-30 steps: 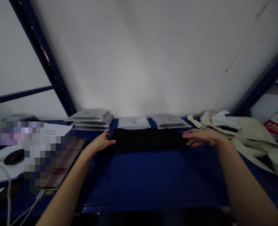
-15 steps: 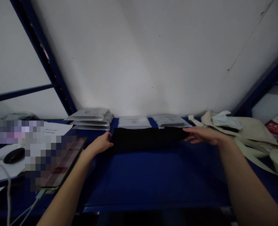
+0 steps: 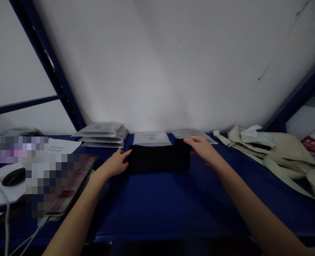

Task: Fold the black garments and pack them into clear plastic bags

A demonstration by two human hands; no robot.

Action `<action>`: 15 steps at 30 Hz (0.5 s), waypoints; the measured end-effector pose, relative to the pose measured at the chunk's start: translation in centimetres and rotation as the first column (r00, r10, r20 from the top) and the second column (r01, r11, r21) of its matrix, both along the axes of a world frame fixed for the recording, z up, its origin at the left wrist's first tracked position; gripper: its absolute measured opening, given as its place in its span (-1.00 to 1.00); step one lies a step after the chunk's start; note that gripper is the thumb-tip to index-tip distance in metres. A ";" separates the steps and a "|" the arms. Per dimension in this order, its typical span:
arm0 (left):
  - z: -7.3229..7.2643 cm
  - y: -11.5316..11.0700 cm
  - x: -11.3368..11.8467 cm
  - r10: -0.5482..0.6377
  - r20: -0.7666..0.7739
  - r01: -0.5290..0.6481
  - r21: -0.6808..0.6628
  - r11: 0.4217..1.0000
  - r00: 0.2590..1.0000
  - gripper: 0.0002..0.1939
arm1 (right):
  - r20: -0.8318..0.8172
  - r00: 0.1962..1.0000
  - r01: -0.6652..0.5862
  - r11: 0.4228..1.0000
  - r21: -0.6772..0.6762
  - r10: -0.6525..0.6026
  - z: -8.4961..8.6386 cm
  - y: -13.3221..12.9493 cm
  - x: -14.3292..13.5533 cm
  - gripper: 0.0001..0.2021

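Observation:
A folded black cloth (image 3: 157,160) lies on the blue table (image 3: 157,209) in front of me. My left hand (image 3: 116,163) rests at its left end. The index finger is stretched onto the cloth's edge and the thumb is apart from it. At the other end, my right hand (image 3: 204,149) pinches the cloth, and that end is lifted and turned over toward the left. The fingertips of the right hand are partly hidden behind the fabric.
Flat packets in clear bags stand along the wall: a stack (image 3: 101,135) at left, one packet (image 3: 150,138) in the middle, another (image 3: 208,137) at right. A phone (image 3: 69,192) with a cable and a black mouse (image 3: 15,177) lie left; a beige cloth bag (image 3: 285,149) lies right.
My right hand has moved left and slightly up, folding the cloth's right end inward, so the cloth is shorter. My left hand has stayed at the left end, its index finger now further onto it.

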State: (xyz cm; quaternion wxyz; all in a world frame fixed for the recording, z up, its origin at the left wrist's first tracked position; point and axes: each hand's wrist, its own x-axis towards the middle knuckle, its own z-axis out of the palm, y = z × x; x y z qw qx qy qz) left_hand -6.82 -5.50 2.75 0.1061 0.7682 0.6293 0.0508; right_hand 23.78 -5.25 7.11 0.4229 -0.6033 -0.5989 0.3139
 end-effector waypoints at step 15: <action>-0.5 0.1 0.2 0.024 -0.029 -0.023 0.051 0.998 0.999 -0.44 | 0.641 0.697 -0.561 0.801 0.210 0.320 -4.4 -2.4 -7.3 -0.83</action>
